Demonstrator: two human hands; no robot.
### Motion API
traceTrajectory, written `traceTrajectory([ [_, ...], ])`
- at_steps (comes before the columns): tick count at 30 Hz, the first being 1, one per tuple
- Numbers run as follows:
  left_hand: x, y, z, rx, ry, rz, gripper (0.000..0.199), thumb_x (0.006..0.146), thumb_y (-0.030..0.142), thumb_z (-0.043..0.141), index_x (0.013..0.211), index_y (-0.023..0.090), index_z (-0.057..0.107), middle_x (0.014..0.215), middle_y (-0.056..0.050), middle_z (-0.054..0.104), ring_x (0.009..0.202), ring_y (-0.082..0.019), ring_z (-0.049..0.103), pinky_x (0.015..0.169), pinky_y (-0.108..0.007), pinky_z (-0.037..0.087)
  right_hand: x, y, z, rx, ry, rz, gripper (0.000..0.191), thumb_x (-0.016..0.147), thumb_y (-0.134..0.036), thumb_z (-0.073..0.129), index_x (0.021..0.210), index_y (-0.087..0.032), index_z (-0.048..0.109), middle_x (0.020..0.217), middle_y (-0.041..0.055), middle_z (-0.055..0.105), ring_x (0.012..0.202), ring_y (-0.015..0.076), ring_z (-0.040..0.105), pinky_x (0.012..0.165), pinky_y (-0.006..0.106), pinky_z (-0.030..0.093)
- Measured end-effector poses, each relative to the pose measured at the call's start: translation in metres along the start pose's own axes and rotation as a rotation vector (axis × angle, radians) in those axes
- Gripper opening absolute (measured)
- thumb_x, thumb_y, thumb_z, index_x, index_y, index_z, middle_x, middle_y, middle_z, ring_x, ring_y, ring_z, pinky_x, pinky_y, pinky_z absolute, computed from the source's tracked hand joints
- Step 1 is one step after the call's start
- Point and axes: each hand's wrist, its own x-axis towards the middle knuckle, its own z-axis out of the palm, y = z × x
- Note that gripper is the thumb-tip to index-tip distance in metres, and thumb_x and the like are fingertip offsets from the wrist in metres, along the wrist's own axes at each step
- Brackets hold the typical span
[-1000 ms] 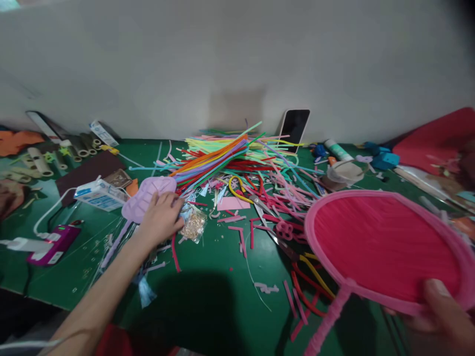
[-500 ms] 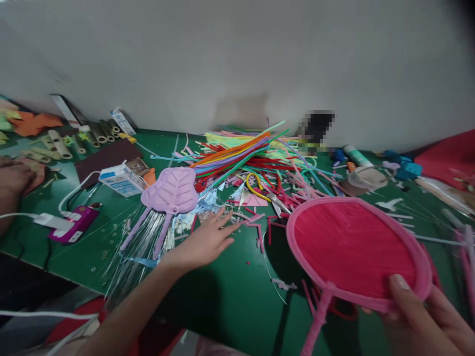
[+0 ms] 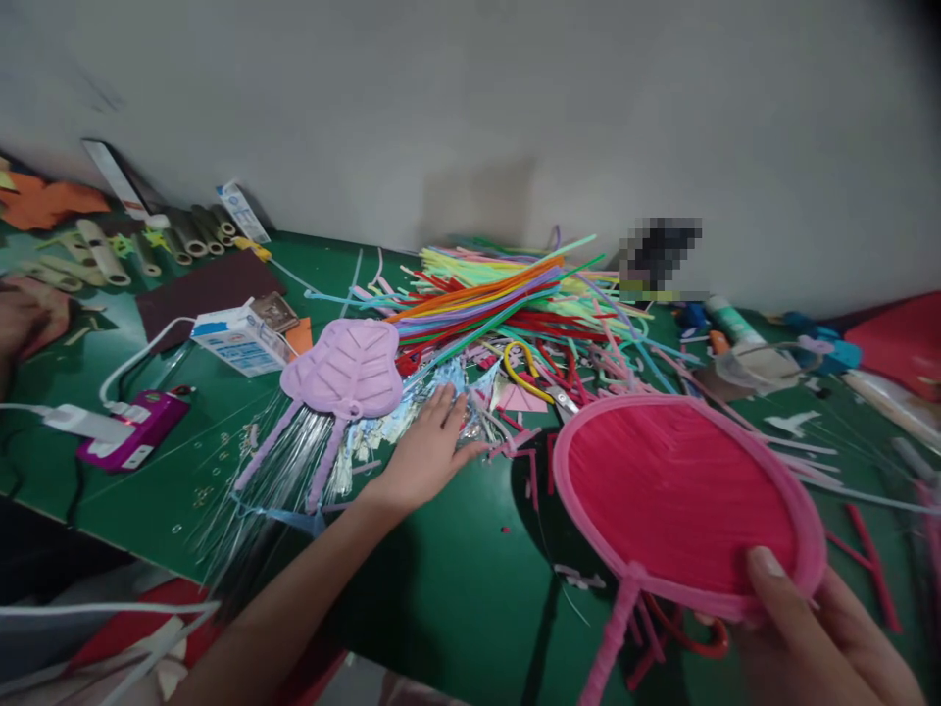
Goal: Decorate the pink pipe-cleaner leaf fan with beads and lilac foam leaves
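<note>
My right hand (image 3: 816,628) grips the rim of a pink hand fan (image 3: 683,490) with a red face, thumb on the face and fingers behind. The fan's wrapped pink handle slants down toward me. Palm down and fingers stretched out, my left hand (image 3: 433,443) reaches over silvery and pale blue scraps in the middle of the table; whether it touches them I cannot tell. Just left of it lies a lilac leaf-shaped fan (image 3: 349,368) with two stems. Yellow-handled scissors (image 3: 525,371) lie between the two hands. Red handles (image 3: 698,642) show partly beneath the pink fan.
A heap of coloured pipe cleaners (image 3: 492,304) lies toward the wall. On the left are a white-blue box (image 3: 246,338), a purple power strip (image 3: 136,431) with cables, and bamboo tubes (image 3: 187,233). Another person's hand (image 3: 25,319) is at the far left. A plastic cup (image 3: 757,365) stands right.
My left hand has moved forward onto the scrap area, its fingers closer together. The pink fan, still in my right hand, has shifted slightly left, and the camera view has shifted a little.
</note>
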Motion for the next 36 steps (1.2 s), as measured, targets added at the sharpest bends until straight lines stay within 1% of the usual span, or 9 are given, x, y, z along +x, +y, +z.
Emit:
traceTrajectory([
  [5, 0.006, 0.022, -0.003, -0.030, -0.018, 0.110, 0.080, 0.093, 0.063, 0.035, 0.153, 0.012, 0.020, 0.160, -0.019, 0.018, 0.148, -0.030, 0.011, 0.119, -0.050, 0.023, -0.001, -0.004, 0.003, 0.081, 0.048, 0.110, 0.057, 0.047, -0.039, 0.087, 0.101, -0.030, 0.073, 0.091, -0.0018, 0.072, 0.073, 0.0127, 0.065, 0.059, 0.012, 0.055],
  [9, -0.022, 0.025, -0.005, 0.091, 0.151, -0.106, 0.083, 0.089, 0.064, 0.044, 0.149, 0.009, 0.031, 0.154, -0.027, 0.031, 0.145, -0.042, 0.019, 0.112, -0.060, 0.031, 0.000, -0.004, 0.006, 0.070, 0.058, 0.108, 0.060, 0.044, -0.038, 0.088, 0.101, -0.030, 0.073, 0.095, -0.0009, 0.071, 0.077, 0.0146, 0.065, 0.056, 0.012, 0.055],
  [13, -0.031, -0.006, -0.022, 0.296, 0.256, -0.294, 0.052, 0.094, 0.036, 0.050, 0.143, 0.018, 0.044, 0.153, -0.023, 0.036, 0.141, -0.047, 0.028, 0.108, -0.067, 0.031, -0.003, -0.007, 0.015, 0.078, 0.014, 0.131, 0.055, 0.043, -0.038, 0.089, 0.095, -0.030, 0.073, 0.090, -0.0015, 0.070, 0.078, 0.0143, 0.065, 0.055, 0.011, 0.054],
  [15, -0.028, -0.026, -0.037, 0.364, 0.240, -0.358, 0.053, 0.093, 0.032, 0.052, 0.144, 0.022, 0.043, 0.153, -0.024, 0.036, 0.137, -0.052, 0.033, 0.098, -0.072, 0.036, -0.006, -0.008, 0.020, 0.096, -0.020, 0.153, 0.058, 0.043, -0.039, 0.090, 0.098, -0.030, 0.073, 0.094, -0.0020, 0.069, 0.077, 0.0123, 0.064, 0.057, 0.010, 0.054],
  [19, -0.030, -0.056, -0.074, 0.337, 0.190, -0.342, 0.056, 0.091, 0.025, 0.052, 0.145, 0.018, 0.039, 0.140, -0.024, 0.052, 0.116, -0.043, 0.059, 0.086, -0.053, 0.053, -0.009, -0.008, 0.026, 0.113, -0.050, 0.179, 0.070, 0.044, -0.040, 0.090, 0.110, -0.033, 0.071, 0.104, -0.0028, 0.069, 0.084, 0.0113, 0.064, 0.065, 0.009, 0.055],
  [22, -0.042, -0.070, -0.104, 0.277, 0.275, -0.385, 0.055, 0.092, 0.027, 0.049, 0.145, 0.020, 0.036, 0.128, -0.014, 0.064, 0.100, -0.032, 0.068, 0.085, -0.042, 0.055, -0.010, -0.007, 0.026, 0.108, -0.021, 0.174, 0.070, 0.043, -0.040, 0.090, 0.110, -0.033, 0.071, 0.103, -0.0034, 0.070, 0.084, 0.0107, 0.064, 0.066, 0.007, 0.054],
  [25, -0.054, -0.081, -0.125, 0.154, 0.411, -0.463, 0.049, 0.094, 0.032, 0.045, 0.142, 0.024, 0.041, 0.114, -0.005, 0.071, 0.096, -0.030, 0.069, 0.084, -0.041, 0.054, -0.011, -0.005, 0.026, 0.086, -0.047, 0.148, 0.066, 0.048, -0.040, 0.088, 0.111, -0.032, 0.071, 0.100, -0.0020, 0.071, 0.083, 0.0118, 0.066, 0.064, 0.008, 0.054],
  [30, -0.060, -0.087, -0.128, 0.084, 0.520, -0.425, 0.051, 0.093, 0.030, 0.044, 0.143, 0.026, 0.041, 0.139, -0.005, 0.058, 0.115, -0.030, 0.062, 0.097, -0.042, 0.049, -0.015, -0.002, 0.028, 0.066, -0.090, 0.126, 0.063, 0.051, -0.041, 0.087, 0.112, -0.031, 0.070, 0.102, -0.0009, 0.072, 0.084, 0.0130, 0.067, 0.064, 0.010, 0.054],
  [36, -0.058, -0.076, -0.122, 0.134, 0.428, -0.246, 0.068, 0.090, 0.018, 0.041, 0.153, 0.029, 0.020, 0.155, -0.003, 0.039, 0.131, -0.029, 0.050, 0.104, -0.044, 0.045, -0.017, 0.000, 0.025, 0.052, -0.091, 0.111, 0.065, 0.051, -0.044, 0.087, 0.112, -0.032, 0.070, 0.102, -0.0022, 0.071, 0.084, 0.0110, 0.065, 0.067, 0.008, 0.053],
])
